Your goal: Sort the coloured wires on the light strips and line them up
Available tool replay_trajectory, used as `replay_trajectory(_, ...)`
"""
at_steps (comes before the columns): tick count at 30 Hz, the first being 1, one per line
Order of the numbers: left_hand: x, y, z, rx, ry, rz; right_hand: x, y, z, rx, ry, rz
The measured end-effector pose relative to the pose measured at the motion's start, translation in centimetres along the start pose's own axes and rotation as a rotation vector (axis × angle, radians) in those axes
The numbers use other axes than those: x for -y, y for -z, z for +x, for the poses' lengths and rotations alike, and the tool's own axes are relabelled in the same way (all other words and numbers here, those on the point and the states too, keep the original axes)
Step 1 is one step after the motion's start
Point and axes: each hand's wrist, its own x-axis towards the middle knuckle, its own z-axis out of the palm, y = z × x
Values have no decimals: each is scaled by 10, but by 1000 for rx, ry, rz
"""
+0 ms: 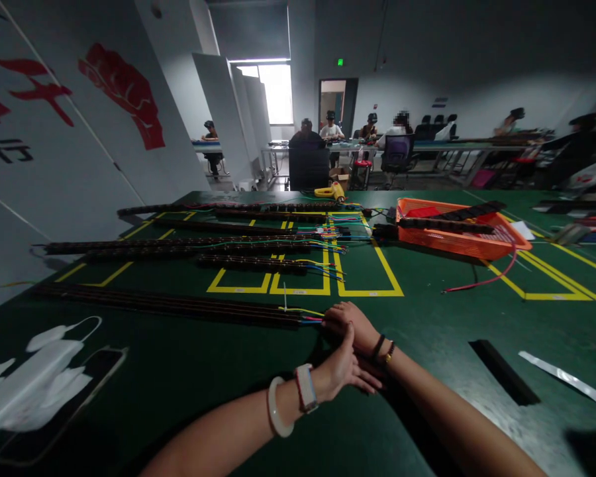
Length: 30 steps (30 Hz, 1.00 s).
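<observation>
A long dark-sleeved wire bundle [179,307] lies across the near part of the table, with yellow, blue and pink wire ends [312,320] coming out at its right end. My right hand [355,326] is closed at these ends, with its fingers curled around them. The tips under the fingers are hidden. Close below it is my left hand [345,371], open, its thumb raised and its fingers stretched out to the right, overlapping my right hand in view. Whether it touches the wires cannot be made out. A thin white cable tie [285,295] stands up near the bundle's end.
Several more sleeved bundles [189,245] lie farther back over yellow-taped outlines. An orange basket [457,245] holding dark bundles stands at back right, near a yellow heat gun [332,192]. A white power strip [40,377] and phone [94,371] lie left; a black strip [504,372] lies right.
</observation>
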Motion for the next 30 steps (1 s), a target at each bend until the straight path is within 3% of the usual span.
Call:
replay_trajectory(4, 4, -3, 9, 64, 45, 31, -10, -2, 0, 20, -4, 87)
replay_trajectory(8, 0, 14, 2, 128, 67, 33, -13, -4, 2, 5, 10, 124)
replay_trajectory(15, -7, 40, -12, -109, -219, -243, -11, -4, 6, 5, 59, 53)
replay_trajectory(22, -1, 42, -8, -223, -324, -303, 0, -3, 6, -57, 79, -187)
replay_trajectory(30, 0, 41, -8, -264, -426, -433, 18, -1, 2, -9, 204, -509)
